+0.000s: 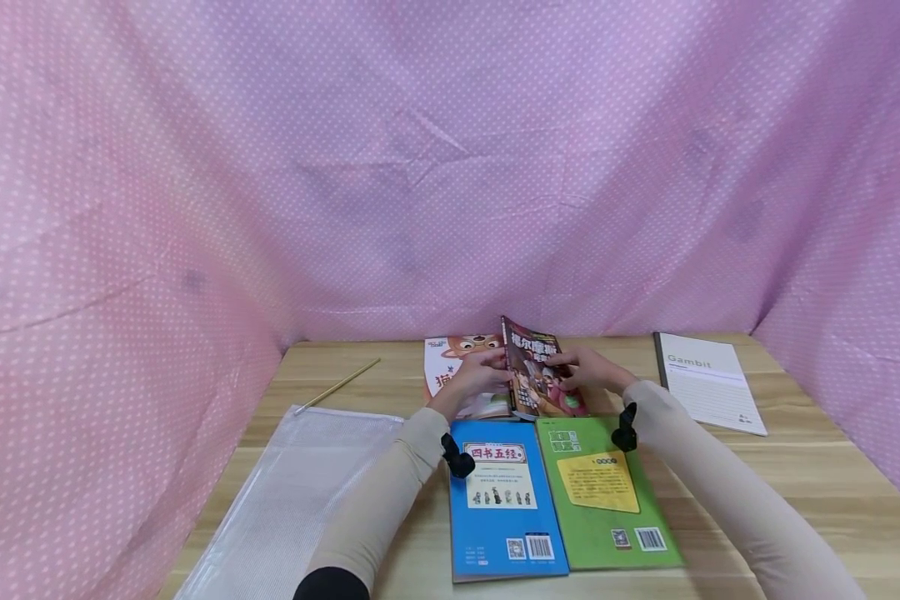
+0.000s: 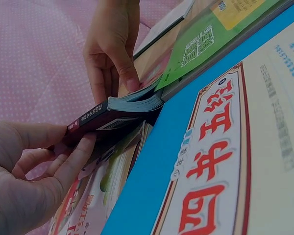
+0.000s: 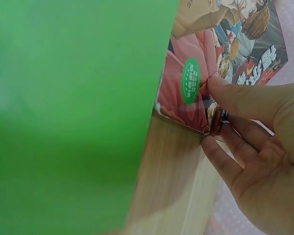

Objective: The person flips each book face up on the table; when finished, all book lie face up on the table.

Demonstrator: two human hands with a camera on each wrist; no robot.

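The dark comic book (image 1: 537, 368) is lying lengthwise away from the person, just beyond the blue book (image 1: 502, 500) reading "四书五经". The left hand (image 1: 478, 377) and right hand (image 1: 589, 369) are pinching its opposite edges.

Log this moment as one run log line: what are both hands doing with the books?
left hand: grips dark comic book spine | right hand: pinches its opposite edge | book: tilted over orange book | blue book, green book: flat, untouched

Your hands flank the comic book (image 1: 543, 371) — it overlaps the cartoon book (image 1: 450, 367), behind two side-by-side books (image 1: 558, 492).
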